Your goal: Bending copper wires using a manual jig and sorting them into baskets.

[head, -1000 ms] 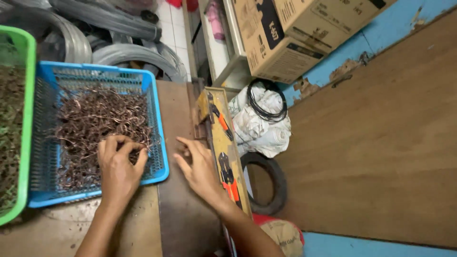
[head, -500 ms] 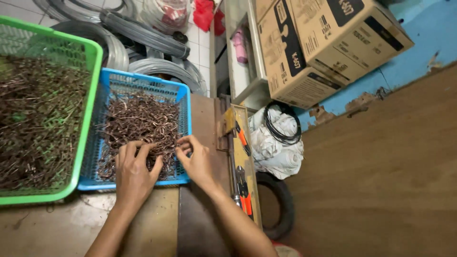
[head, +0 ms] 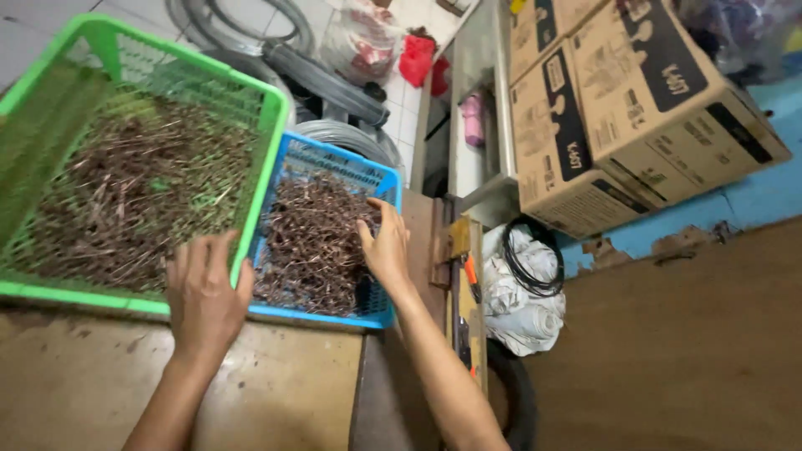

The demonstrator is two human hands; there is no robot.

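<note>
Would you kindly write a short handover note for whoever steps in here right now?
Left hand: open, palm down on the front rim where the green basket meets the blue basket.
Right hand: at the blue basket's right side, fingers in the brown twiggy pieces; grip cannot be told.
Both baskets sit side by side on the worn table, both holding brown pieces.
Done or left: cannot be judged here.

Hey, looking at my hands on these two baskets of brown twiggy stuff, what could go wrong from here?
The blue basket sits near the table's edge; a push from your right hand might tip it off. Your left hand rests on the green basket rim, so leaning there may tilt it. The thin brown pieces could prick bare fingers.
</note>
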